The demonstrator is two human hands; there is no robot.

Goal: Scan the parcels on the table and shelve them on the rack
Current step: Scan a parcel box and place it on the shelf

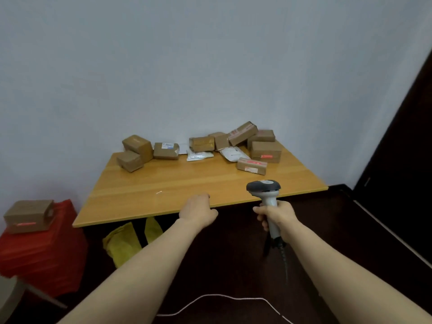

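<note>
Parcels of brown cardboard and white plastic lie heaped on the wooden table well beyond both hands, so scanning seems barely begun: the right hand grips a grey handheld scanner, the left hand is curled, holding nothing.

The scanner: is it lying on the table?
No, the right hand grips the scanner by its handle, off the table.

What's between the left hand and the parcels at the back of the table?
Only bare wooden tabletop separates the left hand from the parcels, apart from one small pale mark; the head view shows it.
</note>
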